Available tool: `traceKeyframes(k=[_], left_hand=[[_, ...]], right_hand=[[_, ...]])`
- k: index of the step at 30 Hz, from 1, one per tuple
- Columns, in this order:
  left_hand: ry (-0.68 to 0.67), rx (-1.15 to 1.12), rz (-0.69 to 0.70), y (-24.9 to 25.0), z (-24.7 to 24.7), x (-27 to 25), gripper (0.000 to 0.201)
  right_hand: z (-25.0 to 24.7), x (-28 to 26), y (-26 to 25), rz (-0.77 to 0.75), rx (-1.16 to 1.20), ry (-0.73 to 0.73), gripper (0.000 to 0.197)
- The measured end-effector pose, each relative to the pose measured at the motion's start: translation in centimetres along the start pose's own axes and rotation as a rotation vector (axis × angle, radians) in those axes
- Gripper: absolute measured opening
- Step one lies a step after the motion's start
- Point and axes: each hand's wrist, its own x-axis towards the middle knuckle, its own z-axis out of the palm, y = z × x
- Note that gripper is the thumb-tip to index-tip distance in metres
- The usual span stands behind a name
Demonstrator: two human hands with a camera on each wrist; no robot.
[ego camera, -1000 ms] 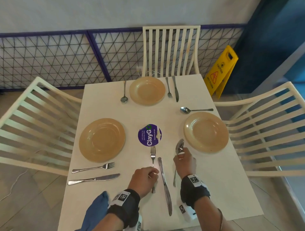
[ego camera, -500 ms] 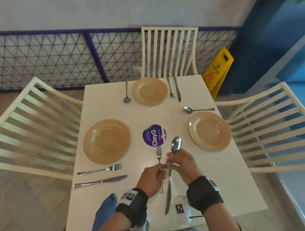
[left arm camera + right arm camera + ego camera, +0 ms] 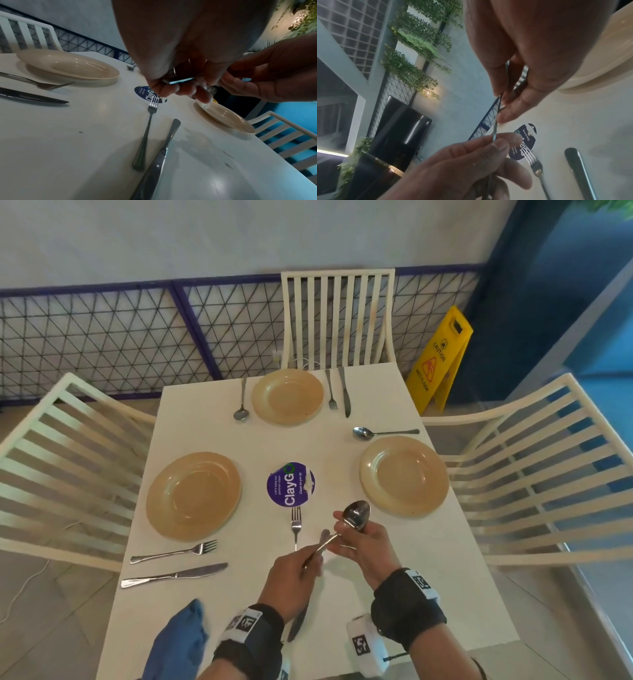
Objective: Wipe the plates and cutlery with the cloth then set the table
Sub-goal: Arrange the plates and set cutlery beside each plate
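Note:
A metal spoon [image 3: 357, 513] hangs above the white table [image 3: 394, 577], bowl up and to the right. My right hand [image 3: 346, 525] pinches it just below the bowl, seen close in the right wrist view [image 3: 501, 100]. My left hand [image 3: 313, 556] pinches the thin handle [image 3: 181, 80] lower down. Under the hands a fork [image 3: 296, 525] and a knife [image 3: 159, 155] lie side by side on the table. A blue cloth [image 3: 178, 642] sits beside my left forearm at the near edge. Three tan plates are laid left [image 3: 193, 496], far [image 3: 287, 396] and right [image 3: 404, 475].
A fork [image 3: 174, 553] and knife [image 3: 174, 575] lie near the left plate. A spoon [image 3: 241, 402], fork [image 3: 331, 392] and knife [image 3: 344, 392] flank the far plate, another spoon [image 3: 383, 433] lies by the right one. A purple sticker [image 3: 291, 484] marks the centre. White slatted chairs [image 3: 337, 316] surround the table.
My right hand lifted the spoon off the table, and my left hand left the fork and took the spoon's handle. Since half a second ago both hands barely moved.

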Motion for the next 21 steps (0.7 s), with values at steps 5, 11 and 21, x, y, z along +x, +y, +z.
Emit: traceKeyframes(k=[5,11,21], left_hand=[[0.033,-0.121,-0.062,1.5,1.1,-0.5,0.018],[0.253,-0.366,-0.203,0.6,-2.9,-0.4,0.012],[0.522,-0.637,-0.277,-1.7,-12.7,3.0,0.013]], right_hand=[[-1.7,0.2,-1.7,-0.048,0.004,0.07,0.004],[-2.3,2.0,-3.7,-0.046,-0.162,0.022,0.009],[4.9,6.8,-3.7,0.037,-0.463,-0.044,0.011]])
